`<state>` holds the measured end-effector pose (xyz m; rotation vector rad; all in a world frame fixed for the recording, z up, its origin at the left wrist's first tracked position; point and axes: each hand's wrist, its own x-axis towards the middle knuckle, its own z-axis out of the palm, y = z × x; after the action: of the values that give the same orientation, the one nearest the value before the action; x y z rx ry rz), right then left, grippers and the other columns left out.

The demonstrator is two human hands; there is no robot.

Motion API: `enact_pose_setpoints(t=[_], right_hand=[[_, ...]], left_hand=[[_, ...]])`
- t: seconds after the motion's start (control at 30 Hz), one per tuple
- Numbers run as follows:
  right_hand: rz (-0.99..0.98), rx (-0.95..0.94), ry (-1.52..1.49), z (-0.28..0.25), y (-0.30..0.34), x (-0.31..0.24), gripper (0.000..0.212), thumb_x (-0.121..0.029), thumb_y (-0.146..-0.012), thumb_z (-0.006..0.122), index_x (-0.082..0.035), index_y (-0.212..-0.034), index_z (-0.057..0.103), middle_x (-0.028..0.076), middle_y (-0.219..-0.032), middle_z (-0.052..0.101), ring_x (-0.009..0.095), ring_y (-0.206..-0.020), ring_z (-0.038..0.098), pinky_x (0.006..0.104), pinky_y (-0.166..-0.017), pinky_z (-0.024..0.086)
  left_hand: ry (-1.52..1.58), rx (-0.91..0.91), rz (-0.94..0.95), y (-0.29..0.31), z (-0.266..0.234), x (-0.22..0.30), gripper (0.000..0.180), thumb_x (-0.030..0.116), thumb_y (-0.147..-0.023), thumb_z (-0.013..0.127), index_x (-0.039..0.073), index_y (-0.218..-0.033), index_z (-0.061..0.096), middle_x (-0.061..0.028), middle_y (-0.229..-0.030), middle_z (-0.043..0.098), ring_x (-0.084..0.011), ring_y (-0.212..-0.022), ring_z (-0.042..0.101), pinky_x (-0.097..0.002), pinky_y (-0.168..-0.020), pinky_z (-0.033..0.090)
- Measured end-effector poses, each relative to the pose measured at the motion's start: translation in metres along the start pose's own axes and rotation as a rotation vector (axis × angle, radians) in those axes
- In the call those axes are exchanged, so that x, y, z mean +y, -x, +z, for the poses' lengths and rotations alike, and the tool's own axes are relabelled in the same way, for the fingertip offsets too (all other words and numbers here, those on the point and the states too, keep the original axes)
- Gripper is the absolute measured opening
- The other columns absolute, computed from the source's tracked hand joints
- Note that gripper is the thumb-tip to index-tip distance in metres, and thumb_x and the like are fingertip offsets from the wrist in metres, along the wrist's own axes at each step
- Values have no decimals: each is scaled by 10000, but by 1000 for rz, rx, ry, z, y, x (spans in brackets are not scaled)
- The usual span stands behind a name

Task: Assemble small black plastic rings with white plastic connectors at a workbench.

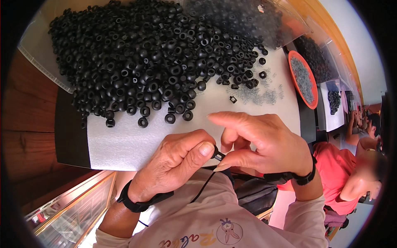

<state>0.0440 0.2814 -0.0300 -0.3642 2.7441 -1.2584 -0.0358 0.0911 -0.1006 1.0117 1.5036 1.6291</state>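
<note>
My left hand (175,159) is closed, its thumb and bent forefinger pinching a small black plastic cord-lock piece (218,155) with an opening in it. Facing it from the right, my right hand (264,142) has its forefinger stretched out and its thumb apart. The right thumb tip is close beside the black piece; whether it touches I cannot tell. Beyond both hands spreads a big heap of round black cord-lock bodies (142,70) with holes. A single small black square-holed piece (233,99) lies apart from the heap, near loose clear springs (264,96).
White foam sheeting (120,144) covers the table under the heap. An orange oval tray (292,68) of small springs stands at the right. Clear plastic bins (35,45) border the heap. A person in a red shirt (331,167) sits at the right, with others farther off.
</note>
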Motion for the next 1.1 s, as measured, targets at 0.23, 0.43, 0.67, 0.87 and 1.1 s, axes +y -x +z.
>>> enact_pose_setpoints(t=[0.23,0.43,0.67,0.87,1.1], right_hand=[[-138,-166,-146,-3,-14,15,360,-236,-818,723,-5,-1047,568,119,-790,622,285,-676,621,352,-584,478],[-94,-231,-188,-1,-19,19,461,-211,-821,736,19,-1179,558,85,-726,634,210,-652,651,301,-561,494],[48,-320,-421,1,-24,27,314,-280,-891,666,-3,-977,545,98,-696,572,255,-602,563,341,-548,432],[121,-441,-465,0,-26,34,442,-226,-879,683,25,-1209,531,86,-798,631,167,-596,600,279,-546,467],[-18,-303,-493,14,-23,42,360,-234,-902,652,26,-1117,528,106,-825,586,222,-703,571,320,-631,452]], left_hand=[[72,-20,9,-3,2,5,453,356,-1012,418,-36,-874,598,-49,-649,524,-112,-559,469,-256,-531,411],[97,7,15,-2,0,2,441,338,-1010,422,-37,-846,586,-73,-640,532,-137,-534,470,-269,-508,392],[71,-26,-30,-5,-3,3,411,286,-1025,388,-30,-817,547,-78,-639,515,-153,-524,437,-296,-498,351],[46,-84,-78,-7,-8,2,328,205,-1020,402,-29,-844,548,-125,-662,585,-261,-561,559,-344,-545,439],[32,-51,-99,-8,-8,6,323,182,-1013,414,-34,-811,545,-130,-655,587,-264,-551,562,-342,-537,438]])
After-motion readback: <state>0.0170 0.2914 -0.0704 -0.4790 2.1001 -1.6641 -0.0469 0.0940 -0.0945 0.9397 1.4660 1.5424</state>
